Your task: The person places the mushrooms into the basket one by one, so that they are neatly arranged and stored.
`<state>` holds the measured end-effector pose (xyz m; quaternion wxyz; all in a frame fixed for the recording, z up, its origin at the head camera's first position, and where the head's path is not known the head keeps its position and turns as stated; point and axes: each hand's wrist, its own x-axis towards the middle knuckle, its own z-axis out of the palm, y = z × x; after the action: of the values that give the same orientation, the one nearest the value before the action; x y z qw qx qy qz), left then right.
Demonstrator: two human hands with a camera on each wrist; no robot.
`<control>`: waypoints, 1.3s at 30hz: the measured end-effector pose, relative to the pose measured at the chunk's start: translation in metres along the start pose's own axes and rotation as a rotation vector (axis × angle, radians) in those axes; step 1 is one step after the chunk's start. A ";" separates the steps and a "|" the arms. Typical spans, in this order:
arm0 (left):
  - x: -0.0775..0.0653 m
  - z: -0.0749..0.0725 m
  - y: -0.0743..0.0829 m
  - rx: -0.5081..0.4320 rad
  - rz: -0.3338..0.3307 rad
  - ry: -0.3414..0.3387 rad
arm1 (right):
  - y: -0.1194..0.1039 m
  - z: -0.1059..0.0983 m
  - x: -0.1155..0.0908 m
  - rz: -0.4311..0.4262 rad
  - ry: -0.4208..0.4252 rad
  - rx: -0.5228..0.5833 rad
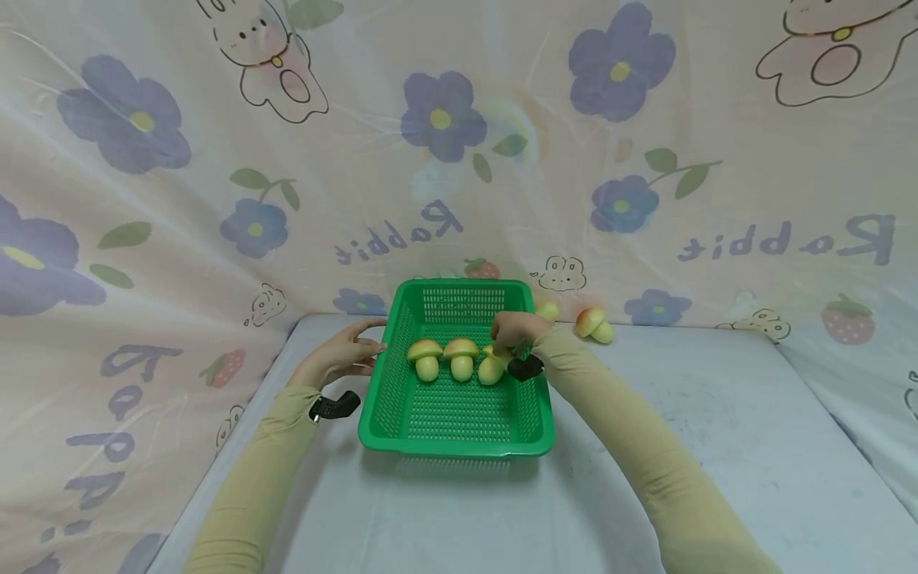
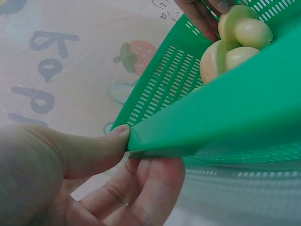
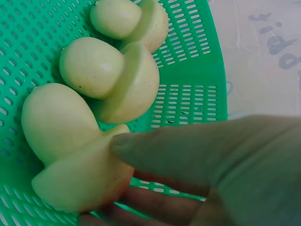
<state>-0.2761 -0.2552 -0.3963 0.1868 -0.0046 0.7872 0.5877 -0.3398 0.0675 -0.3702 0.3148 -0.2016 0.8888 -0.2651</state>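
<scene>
A: Starting at the left, what is the left hand (image 1: 343, 355) doing?

B: It reaches forward from a tan sleeve and takes the left rim of the green perforated plastic basket (image 1: 402, 418). The left wrist view shows its thumb (image 2: 89, 148) pressed on top of the rim corner and its fingers (image 2: 155, 181) curled beneath, a pinch on the edge.

A: And inside the basket?

B: Three pale yellow-green toy mushrooms with rounded caps sit in a row across the middle. The left mushroom (image 1: 425, 359) and the middle mushroom (image 1: 461, 357) stand free, just beside each other. The right mushroom (image 1: 493, 367) is in the right hand (image 1: 518, 328), which comes in over the right wall with the wrist bent downward.

A: How firm is that hold?

B: In the right wrist view the thumb (image 3: 188, 150) lies against the cap where it meets the stem, with fingers under the cap edge, so it is closed lightly round the toy, not squeezing.

A: How would the mushrooms handle?

B: They look smooth, light and probably hollow or foam, so likely a bit slippery. I judge the neck between cap and stem the surest place to grip.

A: Anything further right?

B: Two more mushrooms lie on the pale surface (image 1: 717, 430) at the far side: one (image 1: 548, 311) just behind the basket's far right corner, and a reddish-capped one (image 1: 594, 324) on its side further right.
</scene>
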 end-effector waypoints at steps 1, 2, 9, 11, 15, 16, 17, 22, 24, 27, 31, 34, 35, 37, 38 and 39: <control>0.000 0.000 0.000 -0.001 0.001 0.000 | 0.000 0.000 0.000 0.004 0.002 0.011; 0.000 0.000 0.000 -0.001 0.000 0.000 | -0.001 0.000 -0.001 0.010 0.003 0.017; -0.001 -0.001 0.000 0.008 -0.008 -0.009 | 0.000 0.001 -0.004 0.030 0.045 0.067; -0.001 -0.001 0.000 0.011 -0.010 -0.009 | 0.001 0.001 -0.005 0.031 0.062 0.068; -0.002 0.000 0.000 0.015 -0.007 -0.012 | 0.001 0.000 -0.009 -0.001 0.106 0.050; -0.002 0.000 0.000 0.015 -0.006 -0.011 | 0.001 -0.001 -0.011 -0.008 0.115 0.039; -0.002 0.000 0.000 0.010 -0.008 -0.007 | 0.001 -0.002 -0.012 -0.019 0.120 0.034; 0.000 0.000 -0.001 0.014 -0.011 0.004 | 0.001 -0.006 -0.019 -0.066 0.134 0.063; 0.000 0.000 -0.001 0.017 -0.010 0.004 | 0.002 -0.007 -0.022 -0.089 0.138 0.094; 0.000 0.000 -0.001 0.024 0.002 -0.006 | 0.004 -0.009 -0.025 -0.131 0.145 0.126; -0.001 0.000 0.000 0.011 0.008 -0.012 | 0.008 -0.010 -0.030 -0.190 0.141 0.148; -0.001 0.000 0.001 0.001 0.005 -0.014 | 0.011 -0.011 -0.033 -0.222 0.129 0.179; -0.001 0.000 0.000 0.001 0.006 -0.018 | 0.011 -0.011 -0.034 -0.230 0.125 0.191; -0.001 0.000 0.000 0.006 0.005 -0.017 | 0.014 -0.011 -0.036 -0.247 0.117 0.212; -0.001 0.000 0.001 0.007 0.004 -0.017 | 0.015 -0.012 -0.038 -0.253 0.116 0.214; -0.001 0.000 0.001 0.008 0.002 -0.015 | 0.016 -0.012 -0.039 -0.257 0.117 0.219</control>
<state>-0.2749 -0.2551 -0.3953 0.1922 0.0013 0.7880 0.5849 -0.3230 0.1047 -0.3539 0.2464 -0.2622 0.8383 -0.4097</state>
